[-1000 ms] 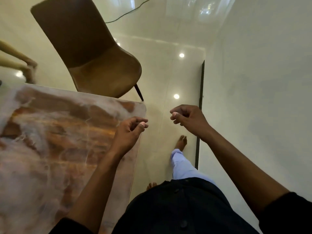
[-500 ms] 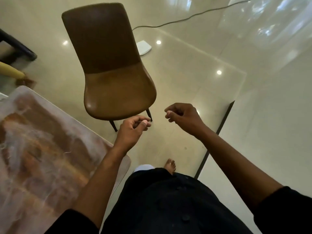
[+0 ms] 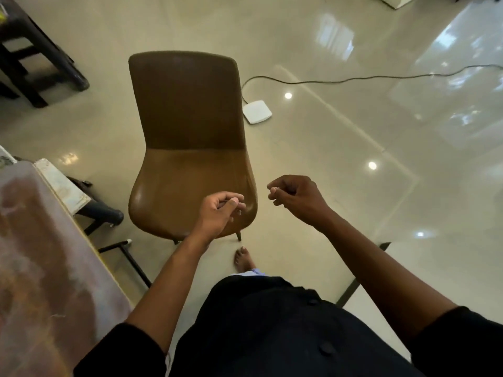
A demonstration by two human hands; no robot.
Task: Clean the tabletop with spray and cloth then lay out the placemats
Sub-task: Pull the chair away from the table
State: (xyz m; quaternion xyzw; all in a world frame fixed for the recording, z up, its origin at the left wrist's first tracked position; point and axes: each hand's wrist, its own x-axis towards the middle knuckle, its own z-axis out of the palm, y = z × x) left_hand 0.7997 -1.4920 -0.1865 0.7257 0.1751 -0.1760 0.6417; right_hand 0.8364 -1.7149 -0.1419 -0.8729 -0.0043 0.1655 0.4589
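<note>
At left edge, table (image 3: 40, 254): marbled brown top, the surface to clean; no spray, cloth or placemats in view, whereabouts cannot be told.
Step in hand: likely fetching supplies; best to locate spray and cloth first, then return to table.
Chair (image 3: 190, 148): brown, straight ahead, blocks direct path; skirt round or shift aside.
Dark stool (image 3: 35, 63): far left, well apart.
Cable (image 3: 353, 78): across glossy floor, trip risk.
White box (image 3: 257, 111): at cable end, beside chair.
Left hand (image 3: 217, 213): fingers loosely curled, holding nothing.
Right hand (image 3: 295, 198): fingers curled, apparently empty.
</note>
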